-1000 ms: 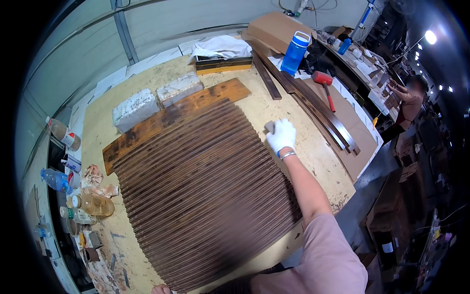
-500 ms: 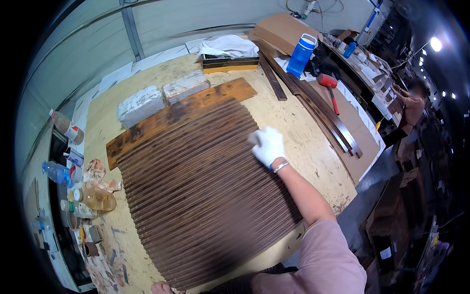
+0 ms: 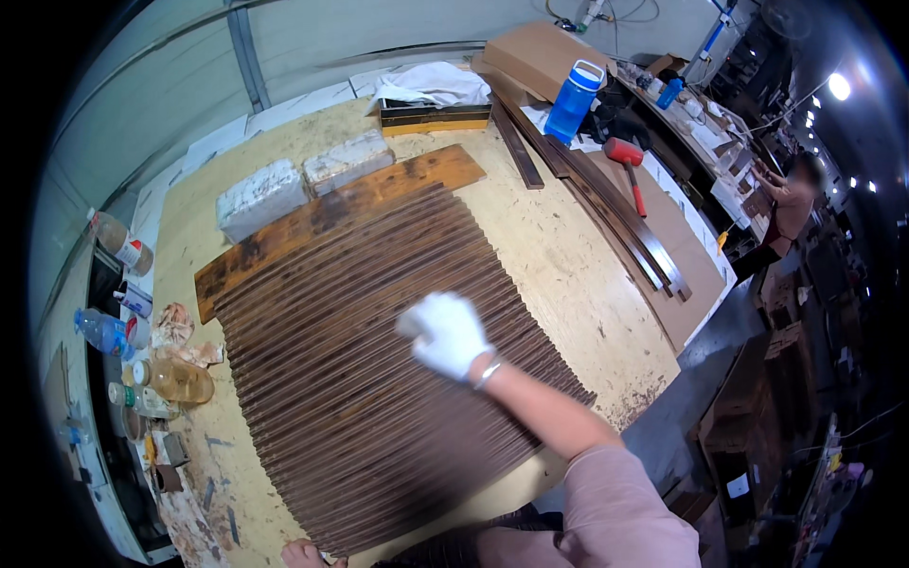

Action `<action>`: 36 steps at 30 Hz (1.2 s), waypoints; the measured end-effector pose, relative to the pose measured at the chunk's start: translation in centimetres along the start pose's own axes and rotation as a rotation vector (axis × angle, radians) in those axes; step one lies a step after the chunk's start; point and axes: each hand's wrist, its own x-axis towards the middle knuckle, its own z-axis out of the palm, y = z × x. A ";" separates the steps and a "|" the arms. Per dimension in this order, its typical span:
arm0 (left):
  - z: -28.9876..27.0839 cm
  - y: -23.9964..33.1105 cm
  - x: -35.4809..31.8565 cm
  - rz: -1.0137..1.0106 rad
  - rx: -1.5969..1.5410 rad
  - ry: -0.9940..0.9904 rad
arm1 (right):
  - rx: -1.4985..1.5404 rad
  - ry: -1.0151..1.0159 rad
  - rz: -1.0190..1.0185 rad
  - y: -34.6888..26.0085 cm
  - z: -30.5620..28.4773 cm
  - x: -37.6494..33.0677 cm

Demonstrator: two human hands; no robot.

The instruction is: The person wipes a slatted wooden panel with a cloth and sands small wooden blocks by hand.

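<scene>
A dark brown ribbed wooden panel, made up of many narrow parallel strips, lies across the middle of the worktable. Over its centre right is my right hand in a white glove. Its fingers are closed, with a small greyish thing at their tips, too blurred to name. At the panel's near left corner, my bare left hand shows only in part at the lower edge, its grip cut off from sight. Along the panel's far side runs an orange-brown board with dark stains.
Two white wrapped blocks stand beyond the board. A cloth-topped box, blue bottle, red mallet and dark wood strips lie farther off. Several bottles line the left edge. Another person works at the far right.
My right hand has swept leftward and a little nearer, from the panel's right edge to over its middle. My left hand stays at the near corner. The whole view has shifted slightly.
</scene>
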 end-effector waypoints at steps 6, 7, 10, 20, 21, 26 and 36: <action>0.6 0.2 0.2 -0.007 -0.020 -0.008 | -0.476 0.445 0.343 13.5 -4.1 -1.6; 0.5 0.3 0.4 -0.005 -0.030 -0.004 | -0.527 0.584 0.304 14.6 -3.6 -1.8; -0.3 0.7 0.6 -0.014 -0.027 -0.003 | -0.172 0.452 0.100 8.1 -3.8 -1.2; 0.1 0.2 0.1 -0.035 -0.029 -0.006 | -0.078 0.310 0.003 8.2 -1.9 -0.6; 0.4 0.2 0.0 -0.026 -0.031 0.007 | -0.145 0.335 0.111 10.7 -2.9 -0.7; 0.6 0.2 0.3 -0.025 -0.039 0.013 | -0.318 0.440 0.333 18.1 -4.4 -1.8; -0.6 1.2 1.7 0.013 -0.040 0.062 | -0.402 0.545 0.327 16.8 -4.0 -1.7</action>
